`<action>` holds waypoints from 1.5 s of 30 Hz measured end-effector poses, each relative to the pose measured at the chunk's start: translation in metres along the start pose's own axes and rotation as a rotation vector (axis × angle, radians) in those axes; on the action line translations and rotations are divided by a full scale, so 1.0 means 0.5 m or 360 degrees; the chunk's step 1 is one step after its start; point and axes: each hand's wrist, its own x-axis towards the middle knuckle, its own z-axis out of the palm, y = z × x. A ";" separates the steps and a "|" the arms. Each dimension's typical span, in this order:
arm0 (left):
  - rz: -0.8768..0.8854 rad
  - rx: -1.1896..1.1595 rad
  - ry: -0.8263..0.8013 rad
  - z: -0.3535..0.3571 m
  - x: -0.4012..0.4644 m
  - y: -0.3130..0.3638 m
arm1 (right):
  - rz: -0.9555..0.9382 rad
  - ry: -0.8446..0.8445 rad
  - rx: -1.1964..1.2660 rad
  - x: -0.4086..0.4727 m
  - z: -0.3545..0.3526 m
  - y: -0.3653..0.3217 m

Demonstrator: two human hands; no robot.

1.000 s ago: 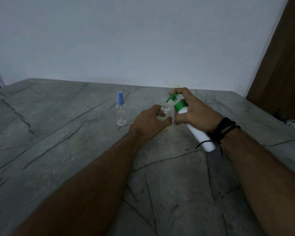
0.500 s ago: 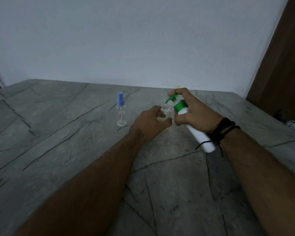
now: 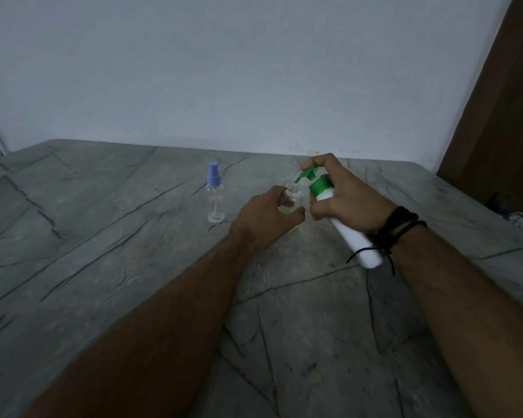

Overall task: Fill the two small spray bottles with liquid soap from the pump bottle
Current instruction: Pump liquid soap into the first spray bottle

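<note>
Grey veined stone table (image 3: 103, 267) spans the view, backed by a pale wall (image 3: 224, 70); a brown panel (image 3: 501, 101) stands at 2 o'clock. White pump bottle (image 3: 354, 239) with green pump head (image 3: 310, 175) is held tilted, nozzle down over the open neck of the uncapped spray bottle (image 3: 292, 197). Right hand (image 3: 344, 197) grips the pump bottle, fingers curled round its neck, one finger on the pump head. Left hand (image 3: 266, 218) grasps the uncapped bottle near centre; it appears to hold a little yellowish liquid. Second spray bottle (image 3: 215, 196), blue-capped, stands upright at 9 o'clock of the hands, apart. Black cords (image 3: 396, 227) circle the right wrist.
</note>
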 end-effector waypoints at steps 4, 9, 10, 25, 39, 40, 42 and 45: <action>-0.0003 0.0007 0.0003 0.001 0.002 -0.001 | 0.0000 0.0001 -0.0012 0.000 0.004 0.001; -0.0002 -0.0031 0.0012 0.002 0.001 -0.001 | -0.0017 0.0004 -0.0025 0.000 0.001 -0.001; -0.0003 -0.0034 0.0012 0.001 0.001 -0.001 | -0.0011 0.0007 -0.0017 0.000 0.000 -0.001; 0.0001 -0.0018 -0.0001 0.001 0.002 -0.003 | -0.0002 0.0017 -0.0008 -0.003 -0.001 -0.005; 0.0013 -0.0019 0.0000 0.002 0.004 -0.006 | 0.0005 0.0006 -0.0010 -0.002 0.004 -0.006; 0.0016 -0.0006 -0.0006 0.002 0.004 -0.005 | 0.0003 0.0005 -0.0007 -0.002 0.006 -0.005; 0.0018 0.0004 -0.0011 0.003 0.005 -0.006 | -0.0005 -0.0001 -0.0011 -0.003 0.006 -0.005; 0.0008 -0.0010 -0.0002 0.002 0.004 -0.006 | -0.0010 0.0001 -0.0015 -0.004 0.003 -0.007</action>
